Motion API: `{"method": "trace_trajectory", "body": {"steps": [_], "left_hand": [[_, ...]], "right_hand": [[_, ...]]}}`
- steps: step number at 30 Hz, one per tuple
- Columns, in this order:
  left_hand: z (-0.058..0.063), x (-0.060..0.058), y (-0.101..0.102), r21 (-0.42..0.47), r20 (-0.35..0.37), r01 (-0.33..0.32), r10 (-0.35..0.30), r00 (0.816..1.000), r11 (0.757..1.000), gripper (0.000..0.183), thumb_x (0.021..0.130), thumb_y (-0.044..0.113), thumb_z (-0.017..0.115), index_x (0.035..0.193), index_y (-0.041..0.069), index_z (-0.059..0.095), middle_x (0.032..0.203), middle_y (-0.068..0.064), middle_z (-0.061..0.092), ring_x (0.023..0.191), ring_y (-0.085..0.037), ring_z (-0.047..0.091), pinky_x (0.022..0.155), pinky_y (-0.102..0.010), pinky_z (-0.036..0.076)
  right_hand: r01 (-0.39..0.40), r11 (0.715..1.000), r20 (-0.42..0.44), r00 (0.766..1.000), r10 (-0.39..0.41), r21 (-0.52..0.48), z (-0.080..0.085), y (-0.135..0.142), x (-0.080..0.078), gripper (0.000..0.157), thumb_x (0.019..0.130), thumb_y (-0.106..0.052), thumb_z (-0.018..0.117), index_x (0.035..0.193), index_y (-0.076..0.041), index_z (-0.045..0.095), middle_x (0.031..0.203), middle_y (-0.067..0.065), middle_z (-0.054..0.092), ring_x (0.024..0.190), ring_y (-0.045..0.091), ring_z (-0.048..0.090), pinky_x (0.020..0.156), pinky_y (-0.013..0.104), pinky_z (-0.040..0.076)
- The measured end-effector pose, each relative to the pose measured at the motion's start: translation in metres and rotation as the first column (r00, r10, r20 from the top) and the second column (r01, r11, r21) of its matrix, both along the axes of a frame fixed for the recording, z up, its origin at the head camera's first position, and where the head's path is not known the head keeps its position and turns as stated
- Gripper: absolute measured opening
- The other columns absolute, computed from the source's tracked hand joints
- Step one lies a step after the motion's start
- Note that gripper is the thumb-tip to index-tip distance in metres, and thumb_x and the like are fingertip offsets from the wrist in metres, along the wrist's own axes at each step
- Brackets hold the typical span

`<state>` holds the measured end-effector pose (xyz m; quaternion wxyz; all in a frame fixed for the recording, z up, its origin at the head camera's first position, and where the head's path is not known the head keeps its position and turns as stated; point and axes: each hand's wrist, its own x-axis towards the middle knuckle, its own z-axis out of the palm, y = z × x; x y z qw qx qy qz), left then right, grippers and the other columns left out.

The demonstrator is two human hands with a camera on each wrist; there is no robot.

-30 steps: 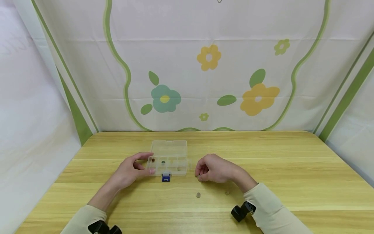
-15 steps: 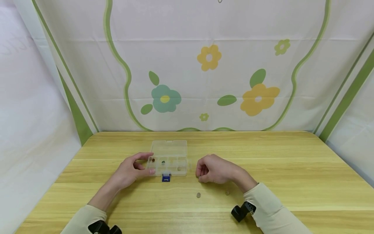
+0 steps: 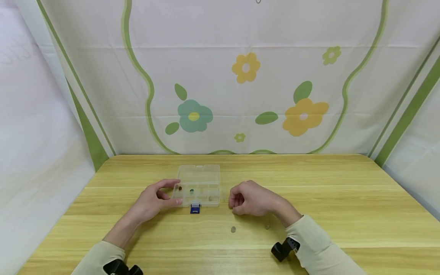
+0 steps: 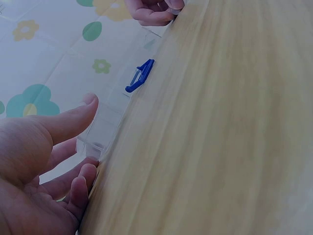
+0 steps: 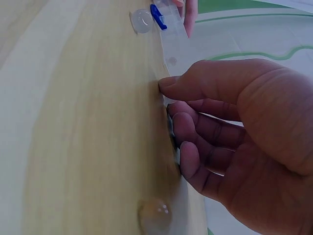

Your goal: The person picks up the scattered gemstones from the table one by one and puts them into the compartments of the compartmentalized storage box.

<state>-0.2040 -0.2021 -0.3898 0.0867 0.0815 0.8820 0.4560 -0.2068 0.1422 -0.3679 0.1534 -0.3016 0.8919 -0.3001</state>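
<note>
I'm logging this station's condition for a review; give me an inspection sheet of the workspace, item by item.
Surface: flat wood-grain table.
Job's things: clear compartment box, lid open, blue latch unfastened; a red piece, a green piece and a pale piece inside; one loose piece lies in front, a second loose piece farther right.
Clutter: nothing seen.
Hands: left hand grips the box's left end; right hand has curled fingers at the table, grip unclear.
Cables: nothing seen.
Surroundings: white cloth walls printed with flowers.

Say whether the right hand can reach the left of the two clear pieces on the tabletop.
Probably yes: that clear piece lies close to the right hand, nothing visible between them, though that hand may hold something.
</note>
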Motion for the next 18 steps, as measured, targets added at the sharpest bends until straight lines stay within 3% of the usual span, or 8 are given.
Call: {"method": "trace_trajectory", "body": {"steps": [10,18], "left_hand": [[0.0008,0.0005,0.0005,0.002,0.001,-0.001,0.001,1.000,1.000,0.071,0.089,0.035,0.087,0.151,0.016,0.059,0.151,-0.013,0.059,0.097,-0.022,0.054,0.078,-0.031,0.046],[0.0008,0.0004,0.0007,0.007,0.000,-0.002,0.002,1.000,1.000,0.071,0.089,0.035,0.087,0.151,0.016,0.059,0.151,-0.014,0.059,0.097,-0.022,0.054,0.078,-0.031,0.046]], "right_hand": [[0.050,0.999,-0.032,0.998,-0.051,-0.014,-0.0019,-0.0016,-0.0005,0.013,0.087,-0.004,0.075,0.088,-0.017,0.073,0.081,-0.008,0.068,0.076,0.008,0.063,0.071,0.023,0.053],[0.075,0.992,-0.086,0.993,-0.084,-0.102,-0.0031,-0.0029,-0.0024,0.010,0.087,-0.006,0.071,0.091,-0.016,0.073,0.082,-0.009,0.068,0.077,0.007,0.063,0.071,0.023,0.055]]}}
